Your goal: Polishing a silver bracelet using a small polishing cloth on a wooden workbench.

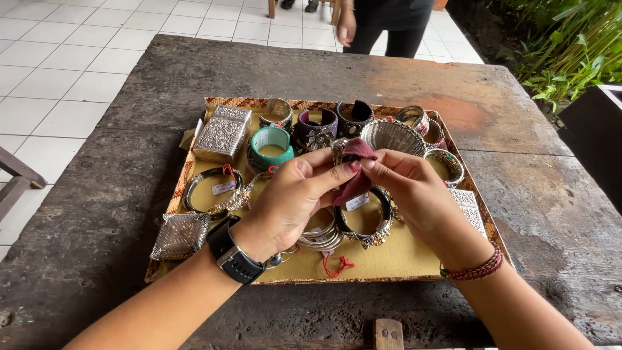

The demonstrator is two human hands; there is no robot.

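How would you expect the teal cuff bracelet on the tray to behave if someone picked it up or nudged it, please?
The teal cuff bracelet looks like a thick rigid band, so it would probably keep its shape. It lies flat on the tray, so a nudge would likely slide it rather than roll it. Crowded by neighbouring bracelets, it might bump them.

Embossed shiny metal box (222, 133), matt maroon cloth (357, 153), rough weathered wooden table (91, 214)

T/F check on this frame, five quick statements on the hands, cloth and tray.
1. Both hands pinch a maroon cloth above the tray. True.
2. The left hand wears a black watch. True.
3. The teal cuff lies on the bare table. False: it sits in the tray.
4. The right hand has a bare wrist. False: it wears a red beaded bracelet.
5. An embossed silver box sits at the tray's far left corner. True.
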